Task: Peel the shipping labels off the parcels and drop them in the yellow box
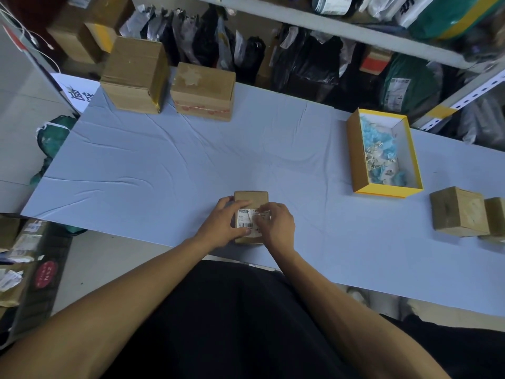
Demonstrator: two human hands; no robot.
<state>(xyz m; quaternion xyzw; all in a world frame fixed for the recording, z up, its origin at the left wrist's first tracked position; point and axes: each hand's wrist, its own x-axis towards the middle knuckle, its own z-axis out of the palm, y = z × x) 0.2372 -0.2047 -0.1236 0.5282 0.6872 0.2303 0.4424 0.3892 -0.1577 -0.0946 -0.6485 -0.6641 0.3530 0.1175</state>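
Observation:
A small brown cardboard parcel (250, 198) lies near the front edge of the table, with a white shipping label (246, 219) on its top. My left hand (222, 224) grips the parcel's left side, thumb on the label. My right hand (276, 225) pinches the label's right part, which looks partly lifted and creased. The yellow box (382, 190) stands open at the right, holding crumpled blue and white label scraps.
Two larger cardboard parcels (136, 75) (203, 91) stand at the table's far left. Two small brown parcels (459, 212) (496, 217) sit at the right edge. Shelves with bagged parcels run behind the table. More cartons lie on the floor at left.

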